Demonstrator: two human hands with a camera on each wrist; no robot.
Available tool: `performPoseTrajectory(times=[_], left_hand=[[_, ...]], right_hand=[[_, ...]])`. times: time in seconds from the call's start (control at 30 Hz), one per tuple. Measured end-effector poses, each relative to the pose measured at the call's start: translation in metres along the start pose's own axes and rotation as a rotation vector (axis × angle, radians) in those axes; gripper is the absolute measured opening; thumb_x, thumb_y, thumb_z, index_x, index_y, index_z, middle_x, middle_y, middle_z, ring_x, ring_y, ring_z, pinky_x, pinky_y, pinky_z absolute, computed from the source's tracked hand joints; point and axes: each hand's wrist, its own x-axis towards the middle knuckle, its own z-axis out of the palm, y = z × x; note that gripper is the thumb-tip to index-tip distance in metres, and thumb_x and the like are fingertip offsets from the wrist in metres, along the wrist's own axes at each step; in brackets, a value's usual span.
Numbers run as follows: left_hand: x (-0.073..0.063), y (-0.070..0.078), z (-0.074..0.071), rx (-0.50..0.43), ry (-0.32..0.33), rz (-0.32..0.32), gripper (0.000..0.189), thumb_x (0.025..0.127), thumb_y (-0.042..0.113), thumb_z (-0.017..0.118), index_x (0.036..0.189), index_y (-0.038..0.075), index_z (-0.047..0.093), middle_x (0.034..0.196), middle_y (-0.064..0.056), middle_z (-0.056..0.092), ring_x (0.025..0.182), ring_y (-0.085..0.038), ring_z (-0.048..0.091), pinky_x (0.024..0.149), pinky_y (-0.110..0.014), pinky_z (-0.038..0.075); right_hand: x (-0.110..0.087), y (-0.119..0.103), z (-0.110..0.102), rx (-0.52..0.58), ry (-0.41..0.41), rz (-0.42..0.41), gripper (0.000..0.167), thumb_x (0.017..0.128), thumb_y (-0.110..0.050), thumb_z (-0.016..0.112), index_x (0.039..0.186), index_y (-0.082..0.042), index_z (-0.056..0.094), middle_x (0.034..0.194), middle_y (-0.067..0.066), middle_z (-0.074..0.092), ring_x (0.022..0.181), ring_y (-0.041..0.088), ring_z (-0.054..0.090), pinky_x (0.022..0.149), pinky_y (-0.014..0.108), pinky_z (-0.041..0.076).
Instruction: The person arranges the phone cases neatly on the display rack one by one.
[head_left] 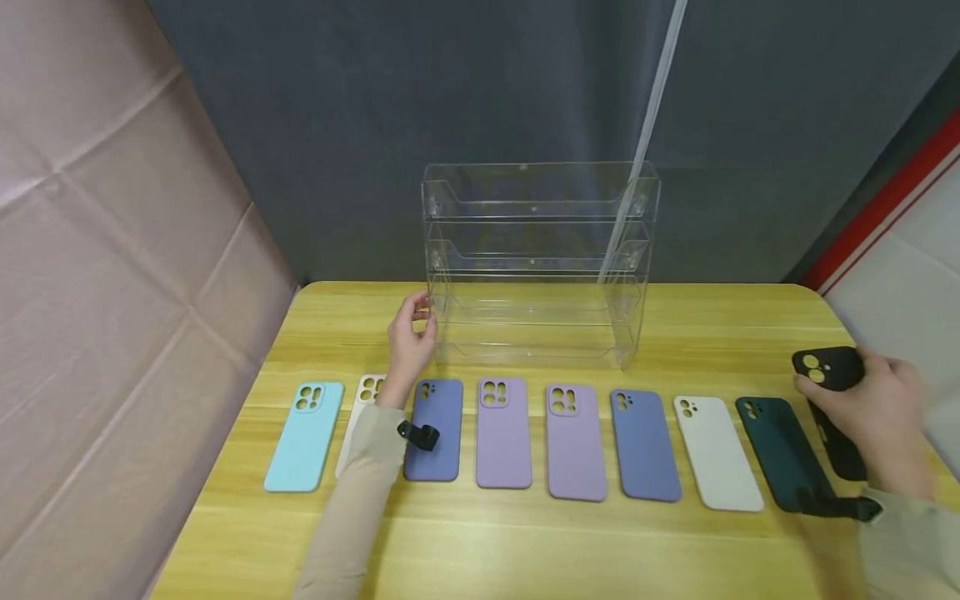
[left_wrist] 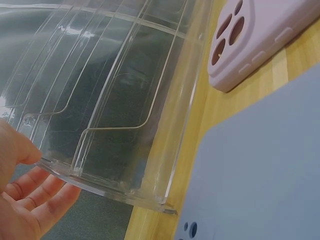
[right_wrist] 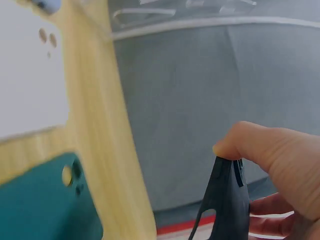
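A clear acrylic display rack (head_left: 532, 325) with several tiers stands at the back of the table. My left hand (head_left: 411, 337) holds its left side edge; in the left wrist view, thumb and fingers (left_wrist: 52, 205) lie on either side of the clear panel. At the far right, my right hand (head_left: 888, 408) grips a black phone case (head_left: 840, 375) by its long sides. That case is tilted, camera cutouts at the far end, and the hand covers part of it. In the right wrist view, the thumb presses one edge of the black case (right_wrist: 227, 200), fingers on the opposite side.
Phone cases lie in a row: turquoise (head_left: 303, 437), a white one partly behind my left arm, blue (head_left: 442, 417), two lilac (head_left: 503, 442) (head_left: 575, 450), another blue (head_left: 647, 450), white (head_left: 718, 458) and dark green (head_left: 780, 450). A grey curtain (head_left: 337, 142) hangs behind the wooden table (head_left: 525, 550).
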Motion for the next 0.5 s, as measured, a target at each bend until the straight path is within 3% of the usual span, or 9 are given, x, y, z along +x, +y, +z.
performPoseTrajectory(times=[0.5], left_hand=[[0.001, -0.001, 0.001, 0.019, 0.001, -0.013, 0.035, 0.087, -0.006, 0.054, 0.121, -0.004, 0.054, 0.108, -0.020, 0.059, 0.090, -0.030, 0.059, 0.059, -0.038, 0.054]], right_hand=[[0.002, -0.071, 0.003, 0.209, 0.150, -0.101, 0.078, 0.073, -0.018, 0.069, 0.137, 0.011, 0.035, 0.124, 0.039, 0.036, 0.113, 0.052, 0.032, 0.089, 0.061, 0.029]])
